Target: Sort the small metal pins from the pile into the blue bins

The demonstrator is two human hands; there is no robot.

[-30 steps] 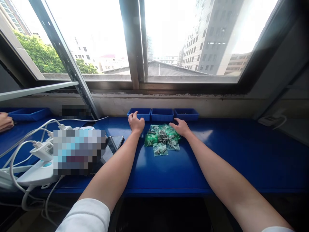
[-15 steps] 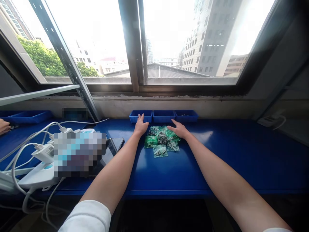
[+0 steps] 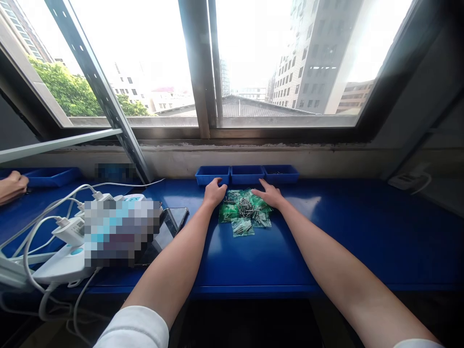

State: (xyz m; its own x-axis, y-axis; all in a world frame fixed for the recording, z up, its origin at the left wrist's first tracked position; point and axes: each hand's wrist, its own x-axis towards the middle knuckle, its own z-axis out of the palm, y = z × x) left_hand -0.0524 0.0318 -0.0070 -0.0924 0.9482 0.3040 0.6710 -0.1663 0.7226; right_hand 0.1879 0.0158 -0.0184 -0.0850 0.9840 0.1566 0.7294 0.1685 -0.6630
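Note:
Several small green-tinted clear bags (image 3: 242,226) of screws lie in a pile on the blue table (image 3: 253,270), with loose-looking screws (image 3: 246,208) at its middle. My left hand (image 3: 215,192) is at the pile's upper left, just in front of the left blue bin (image 3: 212,173); its fingers are curled but apart, and nothing shows in them. On the pile's right edge rests my right hand (image 3: 270,193), fingers spread, the index finger pointing towards the middle bin (image 3: 247,173). Some small dark pieces lie in the right bin (image 3: 280,173).
A white power strip (image 3: 61,261) with plugs and cables stands at the left, beside a dark phone (image 3: 174,220). Another person's hand (image 3: 13,187) is at the far left near more blue bins (image 3: 54,177). A metal post (image 3: 126,135) rises behind the strip.
My left hand has drawn back slightly from the left bin, and its raised fingers have curled. The other person's hand has moved further into view. My right hand has hardly moved.

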